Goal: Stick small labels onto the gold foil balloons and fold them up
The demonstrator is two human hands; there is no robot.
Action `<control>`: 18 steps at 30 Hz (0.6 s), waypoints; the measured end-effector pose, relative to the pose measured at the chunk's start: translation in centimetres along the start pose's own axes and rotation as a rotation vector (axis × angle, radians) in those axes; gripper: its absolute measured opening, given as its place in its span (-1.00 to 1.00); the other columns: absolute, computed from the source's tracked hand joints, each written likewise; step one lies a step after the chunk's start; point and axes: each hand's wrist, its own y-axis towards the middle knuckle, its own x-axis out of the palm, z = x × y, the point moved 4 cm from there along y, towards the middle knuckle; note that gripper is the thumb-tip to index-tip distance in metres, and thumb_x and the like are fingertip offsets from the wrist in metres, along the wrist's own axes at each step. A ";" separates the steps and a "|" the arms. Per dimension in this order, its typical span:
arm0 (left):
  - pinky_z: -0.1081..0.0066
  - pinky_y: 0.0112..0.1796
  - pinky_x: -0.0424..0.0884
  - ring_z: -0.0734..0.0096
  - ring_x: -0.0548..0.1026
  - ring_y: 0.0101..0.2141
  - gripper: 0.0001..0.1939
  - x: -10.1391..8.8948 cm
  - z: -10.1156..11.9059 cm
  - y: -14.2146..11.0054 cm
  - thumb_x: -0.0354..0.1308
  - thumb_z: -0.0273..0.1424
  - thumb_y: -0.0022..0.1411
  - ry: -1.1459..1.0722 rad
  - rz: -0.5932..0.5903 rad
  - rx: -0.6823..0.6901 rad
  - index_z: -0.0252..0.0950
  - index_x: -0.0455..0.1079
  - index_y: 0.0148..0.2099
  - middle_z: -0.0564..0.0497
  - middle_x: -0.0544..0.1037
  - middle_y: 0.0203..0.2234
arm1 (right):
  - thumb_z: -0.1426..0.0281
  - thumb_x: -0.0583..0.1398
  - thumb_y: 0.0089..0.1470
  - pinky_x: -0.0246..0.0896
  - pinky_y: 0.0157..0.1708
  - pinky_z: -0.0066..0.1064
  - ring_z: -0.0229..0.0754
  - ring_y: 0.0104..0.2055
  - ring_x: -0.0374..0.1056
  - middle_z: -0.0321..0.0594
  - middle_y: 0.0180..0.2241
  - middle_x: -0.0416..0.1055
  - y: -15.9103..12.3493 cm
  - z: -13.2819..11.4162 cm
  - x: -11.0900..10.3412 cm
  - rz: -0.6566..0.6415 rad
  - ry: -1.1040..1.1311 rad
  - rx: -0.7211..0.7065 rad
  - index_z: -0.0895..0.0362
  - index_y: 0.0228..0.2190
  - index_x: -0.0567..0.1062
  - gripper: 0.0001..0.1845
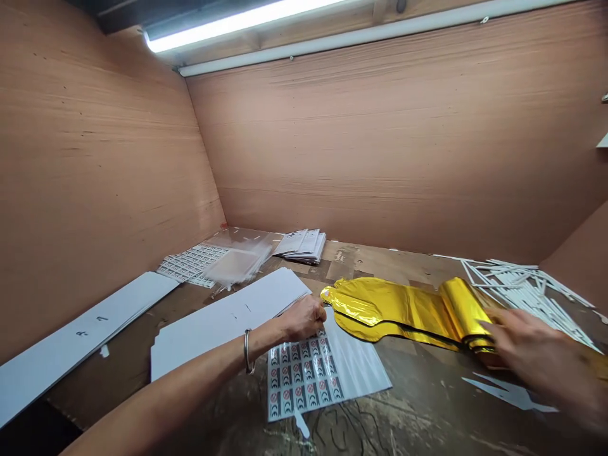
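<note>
A flat gold foil balloon (394,310) lies across the worktable, its right end rolled up. My right hand (527,351) rests on that rolled end with the fingers curled over it. My left hand (304,318), a metal bangle at the wrist, is closed at the top edge of a clear sleeve with a printed sticker sheet (304,377), beside the balloon's left tip. What its fingers pinch is hidden.
A white card stack (223,320) lies under my left forearm, and another white sheet (71,345) runs along the left wall. Clear bags (237,259), sticker sheets (190,263) and leaflets (304,244) sit at the back. Several white straws (522,288) are heaped at right.
</note>
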 end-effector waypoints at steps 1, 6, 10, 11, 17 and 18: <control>0.54 -0.46 0.14 0.54 0.25 -0.53 -0.79 0.1 0.0 -0.2 -0.02 -0.55 -0.01 0.016 -0.012 -0.002 -0.36 0.26 -0.65 0.05 0.32 -0.61 | 0.31 0.04 0.06 0.17 -0.43 -0.36 -0.19 -0.35 0.28 -0.03 -0.35 0.35 0.6 -1.8 1.4 -0.093 -0.014 -0.031 0.12 -0.46 0.43 -0.78; 0.55 -0.49 0.13 0.56 0.24 -0.54 -0.80 1.1 0.3 -0.9 0.00 -0.52 0.01 0.060 -0.128 0.047 -0.36 0.25 -0.63 0.05 0.32 -0.57 | 0.37 -0.01 0.07 0.13 -0.37 -0.41 -0.21 -0.33 0.25 -0.15 -0.35 0.32 2.2 -12.7 6.6 -0.394 0.059 -0.097 0.13 -0.35 0.40 -0.79; 0.52 -0.52 0.12 0.54 0.22 -0.55 -0.79 1.7 0.3 -1.0 -0.05 -0.52 0.05 0.120 -0.126 0.046 -0.35 0.27 -0.60 0.04 0.30 -0.59 | 0.46 -0.01 0.06 0.08 -0.36 -0.45 -0.21 -0.31 0.22 -0.18 -0.39 0.31 2.2 -17.3 9.5 -0.484 0.078 -0.193 0.14 -0.42 0.42 -0.80; 0.52 -0.52 0.12 0.54 0.22 -0.55 -0.80 1.7 0.3 -1.0 -0.05 -0.53 0.04 0.134 -0.131 0.044 -0.35 0.27 -0.59 0.04 0.31 -0.60 | 0.47 0.00 0.05 0.06 -0.36 -0.45 -0.22 -0.31 0.22 -0.19 -0.40 0.30 2.1 -17.6 10.1 -0.489 0.086 -0.205 0.14 -0.43 0.42 -0.80; 0.49 -0.50 0.17 0.49 0.25 -0.54 -0.86 1.6 1.0 -0.5 -0.03 -0.59 -0.03 0.229 -0.199 0.120 -0.35 0.29 -0.55 0.01 0.34 -0.57 | 0.50 -0.02 0.07 0.02 -0.35 -0.48 -0.26 -0.33 0.16 -0.22 -0.42 0.27 1.3 -17.3 11.8 -0.418 0.173 -0.176 0.15 -0.48 0.41 -0.77; 0.48 -0.49 0.17 0.48 0.25 -0.54 -0.86 1.6 1.1 -0.5 -0.04 -0.59 -0.03 0.246 -0.205 0.140 -0.35 0.29 -0.54 0.00 0.34 -0.57 | 0.51 -0.02 0.07 0.01 -0.35 -0.48 -0.26 -0.33 0.16 -0.22 -0.42 0.27 1.2 -17.2 11.8 -0.403 0.180 -0.166 0.15 -0.48 0.40 -0.77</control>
